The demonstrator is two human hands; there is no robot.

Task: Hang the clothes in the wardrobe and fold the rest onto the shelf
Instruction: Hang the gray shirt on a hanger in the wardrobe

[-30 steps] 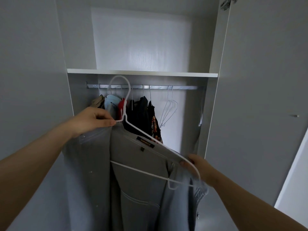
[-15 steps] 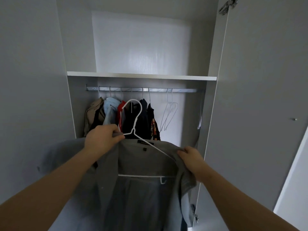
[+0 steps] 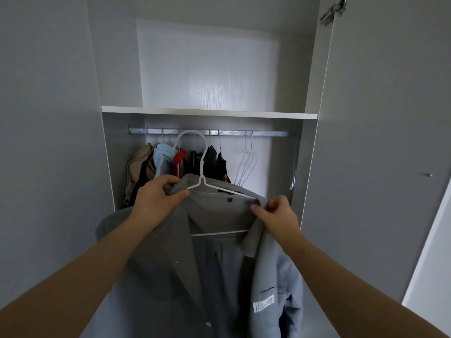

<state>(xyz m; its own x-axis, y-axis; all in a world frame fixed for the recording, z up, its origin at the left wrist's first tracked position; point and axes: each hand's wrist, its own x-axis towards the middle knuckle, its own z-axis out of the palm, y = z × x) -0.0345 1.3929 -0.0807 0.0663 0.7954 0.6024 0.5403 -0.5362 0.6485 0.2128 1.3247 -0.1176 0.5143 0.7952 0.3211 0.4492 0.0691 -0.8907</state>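
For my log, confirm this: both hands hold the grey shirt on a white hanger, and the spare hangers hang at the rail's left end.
Wrong. The head view shows the spare hangers right of the hung clothes on the rail. The left hand and right hand do hold the shirt on the white hanger.

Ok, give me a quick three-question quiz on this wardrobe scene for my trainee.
1. True or false: the right hand holds nothing.
2. Which colour is the hanger inside the grey shirt? A white, B black, C red.
3. Fill in: the bare hangers on the rail hang to the ____ of the hung clothes.
Key: 1 false, it pinches the shirt; 2 A; 3 right.
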